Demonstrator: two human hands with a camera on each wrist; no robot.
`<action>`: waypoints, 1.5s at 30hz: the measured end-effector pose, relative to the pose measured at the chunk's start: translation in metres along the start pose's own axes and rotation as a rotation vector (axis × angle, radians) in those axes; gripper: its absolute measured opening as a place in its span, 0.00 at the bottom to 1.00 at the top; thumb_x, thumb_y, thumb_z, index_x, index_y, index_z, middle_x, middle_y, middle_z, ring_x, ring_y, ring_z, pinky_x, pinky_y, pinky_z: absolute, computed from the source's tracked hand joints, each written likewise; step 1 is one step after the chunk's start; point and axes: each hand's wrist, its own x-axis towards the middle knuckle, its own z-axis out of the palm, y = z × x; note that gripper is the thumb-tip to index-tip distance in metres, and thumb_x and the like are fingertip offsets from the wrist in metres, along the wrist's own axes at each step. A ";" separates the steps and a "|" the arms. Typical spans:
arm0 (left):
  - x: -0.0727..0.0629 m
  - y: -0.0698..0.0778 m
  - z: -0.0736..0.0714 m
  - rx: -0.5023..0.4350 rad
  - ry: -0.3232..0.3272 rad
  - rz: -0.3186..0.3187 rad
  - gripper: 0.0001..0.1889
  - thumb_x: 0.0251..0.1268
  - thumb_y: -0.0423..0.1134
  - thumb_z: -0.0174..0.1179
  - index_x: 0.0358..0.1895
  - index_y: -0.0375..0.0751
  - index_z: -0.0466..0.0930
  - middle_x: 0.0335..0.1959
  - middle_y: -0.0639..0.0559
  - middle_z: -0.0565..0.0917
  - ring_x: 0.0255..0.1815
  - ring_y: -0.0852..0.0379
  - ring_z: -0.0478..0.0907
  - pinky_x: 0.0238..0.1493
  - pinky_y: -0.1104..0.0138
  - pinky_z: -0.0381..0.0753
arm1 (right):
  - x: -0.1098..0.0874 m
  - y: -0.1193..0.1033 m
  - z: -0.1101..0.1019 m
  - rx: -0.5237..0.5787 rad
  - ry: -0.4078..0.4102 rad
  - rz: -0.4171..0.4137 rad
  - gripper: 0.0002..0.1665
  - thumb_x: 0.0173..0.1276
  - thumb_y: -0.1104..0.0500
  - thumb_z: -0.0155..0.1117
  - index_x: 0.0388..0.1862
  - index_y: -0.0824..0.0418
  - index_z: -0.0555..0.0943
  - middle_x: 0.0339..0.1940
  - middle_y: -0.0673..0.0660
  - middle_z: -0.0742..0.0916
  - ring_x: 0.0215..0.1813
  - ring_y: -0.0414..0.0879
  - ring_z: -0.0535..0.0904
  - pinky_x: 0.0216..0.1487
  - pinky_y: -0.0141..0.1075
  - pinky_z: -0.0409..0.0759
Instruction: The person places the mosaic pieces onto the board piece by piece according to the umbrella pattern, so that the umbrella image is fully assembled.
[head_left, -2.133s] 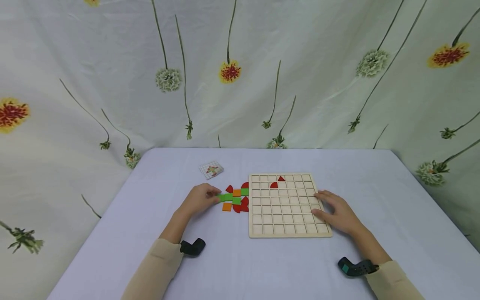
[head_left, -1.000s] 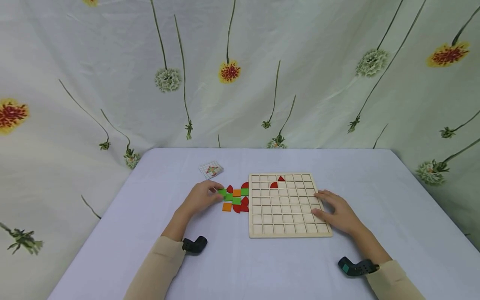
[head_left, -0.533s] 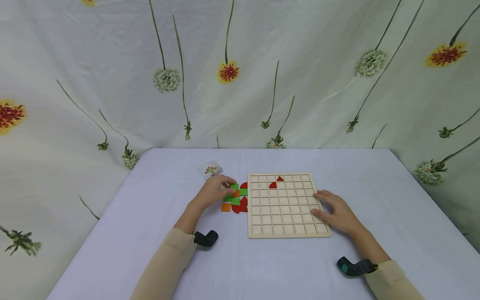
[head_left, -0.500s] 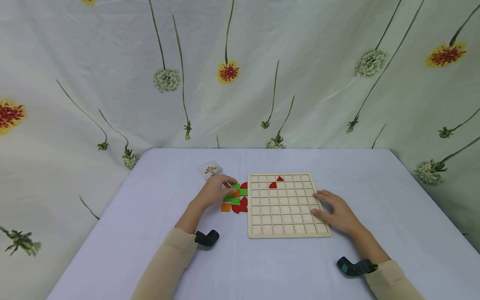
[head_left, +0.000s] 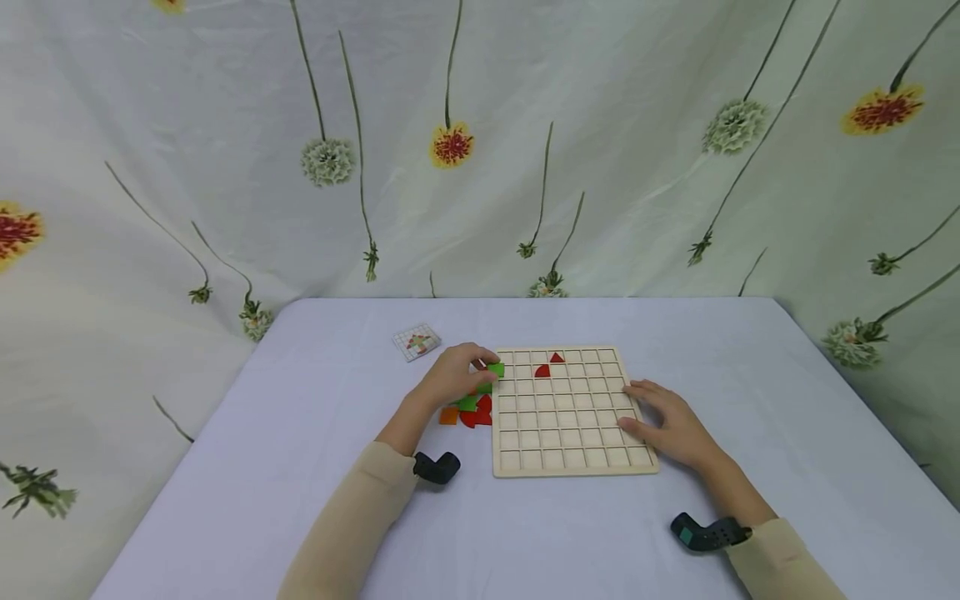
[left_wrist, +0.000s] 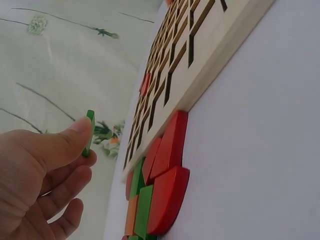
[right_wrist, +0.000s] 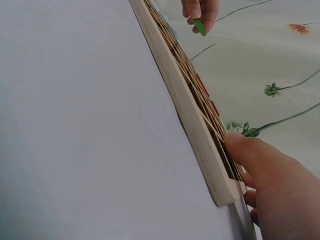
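My left hand [head_left: 450, 375] pinches a green square tile [left_wrist: 90, 132] between thumb and fingertips, raised over the far left corner of the wooden grid board [head_left: 573, 477]. In the left wrist view the tile stands on edge, its other fingers loosely bent beneath. My right hand [head_left: 671, 425] rests on the board's right edge, fingers spread, thumb lying on top of the frame. Inside the board's upper cells lie a red triangle [head_left: 557, 357] and a red quarter-round piece [head_left: 543, 372].
Left of the board lie loose pieces: an orange square [head_left: 448, 416], a green square [head_left: 467, 403] and several red shapes [head_left: 483, 408], partly behind my left hand. A small pattern card [head_left: 416, 342] lies further back on the white-covered table [head_left: 555, 542]. Floral cloth hangs behind.
My left hand has picked up a green tile from the pieces at the left and carried it rightward to the board's far left corner. My right hand has kept its place.
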 end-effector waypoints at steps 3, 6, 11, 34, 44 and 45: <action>0.005 0.003 0.004 -0.004 -0.010 0.028 0.15 0.63 0.39 0.66 0.52 0.40 0.84 0.45 0.51 0.83 0.44 0.55 0.77 0.44 0.64 0.77 | 0.000 0.000 0.000 0.002 0.002 -0.007 0.35 0.64 0.48 0.67 0.65 0.67 0.74 0.66 0.70 0.74 0.70 0.69 0.61 0.65 0.66 0.56; 0.011 0.008 0.008 -0.008 -0.024 0.052 0.15 0.64 0.39 0.66 0.52 0.39 0.84 0.46 0.50 0.83 0.43 0.55 0.76 0.43 0.65 0.77 | 0.001 0.000 0.000 -0.003 0.004 -0.011 0.35 0.64 0.47 0.67 0.64 0.67 0.75 0.66 0.70 0.74 0.70 0.69 0.62 0.64 0.66 0.57; 0.021 0.016 0.015 -0.002 -0.044 0.072 0.15 0.64 0.39 0.66 0.52 0.38 0.84 0.47 0.49 0.84 0.43 0.54 0.77 0.44 0.65 0.77 | 0.001 0.001 0.000 -0.015 0.006 -0.010 0.35 0.64 0.47 0.67 0.64 0.67 0.75 0.66 0.70 0.74 0.69 0.69 0.63 0.64 0.66 0.57; 0.056 0.054 0.051 0.109 -0.092 0.136 0.13 0.66 0.39 0.64 0.52 0.42 0.85 0.46 0.49 0.84 0.42 0.56 0.79 0.42 0.67 0.76 | 0.001 0.003 0.001 -0.010 0.008 -0.009 0.35 0.64 0.47 0.67 0.64 0.66 0.75 0.66 0.69 0.74 0.70 0.69 0.62 0.65 0.66 0.56; 0.060 0.058 0.066 0.315 -0.032 0.143 0.12 0.66 0.40 0.63 0.50 0.44 0.86 0.43 0.51 0.85 0.44 0.54 0.79 0.48 0.64 0.76 | 0.001 0.003 0.001 0.004 0.012 -0.018 0.35 0.64 0.48 0.67 0.63 0.67 0.75 0.65 0.69 0.75 0.70 0.69 0.62 0.65 0.66 0.56; 0.060 0.059 0.066 0.323 -0.027 0.140 0.12 0.66 0.40 0.63 0.50 0.44 0.86 0.43 0.51 0.85 0.45 0.53 0.79 0.49 0.63 0.76 | 0.001 0.002 0.001 0.004 0.013 -0.019 0.35 0.64 0.48 0.67 0.63 0.67 0.75 0.65 0.69 0.75 0.70 0.69 0.62 0.65 0.66 0.57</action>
